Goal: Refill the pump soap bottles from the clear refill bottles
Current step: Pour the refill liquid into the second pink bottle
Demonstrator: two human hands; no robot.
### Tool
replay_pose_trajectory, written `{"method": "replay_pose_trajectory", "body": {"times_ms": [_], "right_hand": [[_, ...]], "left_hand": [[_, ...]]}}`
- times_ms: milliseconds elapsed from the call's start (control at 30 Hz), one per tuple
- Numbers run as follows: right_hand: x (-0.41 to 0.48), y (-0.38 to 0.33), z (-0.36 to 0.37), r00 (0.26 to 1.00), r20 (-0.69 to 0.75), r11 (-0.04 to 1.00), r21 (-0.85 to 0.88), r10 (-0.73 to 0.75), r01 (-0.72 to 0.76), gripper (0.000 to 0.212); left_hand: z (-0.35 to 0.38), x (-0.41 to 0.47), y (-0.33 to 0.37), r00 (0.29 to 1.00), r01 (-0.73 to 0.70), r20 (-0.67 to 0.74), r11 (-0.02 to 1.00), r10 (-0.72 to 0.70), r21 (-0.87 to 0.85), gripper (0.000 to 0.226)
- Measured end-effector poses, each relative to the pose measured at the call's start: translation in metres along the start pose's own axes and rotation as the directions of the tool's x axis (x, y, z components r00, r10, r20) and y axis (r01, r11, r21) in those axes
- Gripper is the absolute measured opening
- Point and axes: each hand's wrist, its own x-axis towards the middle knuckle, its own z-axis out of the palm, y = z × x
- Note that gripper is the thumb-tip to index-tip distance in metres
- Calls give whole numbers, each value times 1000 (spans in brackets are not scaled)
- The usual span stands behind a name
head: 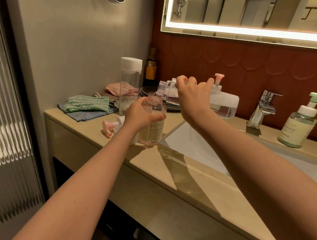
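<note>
The refill bottle [224, 103] tilts over the soap bottle [154, 123] beside the sink [199, 151].

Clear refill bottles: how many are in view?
2. The capped refill bottle stands at back left; the tilted refill bottle is in the right hand, above the open soap bottle. None seems hidden.

You have two clear refill bottles: the upright refill bottle [129, 83] at ten o'clock and the tipped refill bottle [223, 103] in your right hand [192, 97]. There are three pump soap bottles: the open bottle [152, 127] in your left hand [140, 115], the pink-pump bottle [218, 81] at twelve and the green-pump bottle [298, 126] at two. You also have one loose pump head [110, 127] and one faucet [262, 109].
</note>
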Motion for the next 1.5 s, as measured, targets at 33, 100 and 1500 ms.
{"method": "replay_pose_trajectory", "body": {"times_ms": [33, 100, 1500], "right_hand": [[0, 0, 0, 1000, 1, 1000, -1, 1, -1, 62], [0, 1, 1, 1000, 1, 1000, -3, 2, -2, 62], [1, -1, 0, 1000, 0, 1000, -10, 6, -6, 63]], "left_hand": [[0, 0, 0, 1000, -1, 1, 1000, 1, -1, 79], [0, 0, 0, 1000, -2, 2, 1000, 2, -3, 81], [0, 0, 1, 1000, 6, 0, 1000, -6, 5, 82]]}}
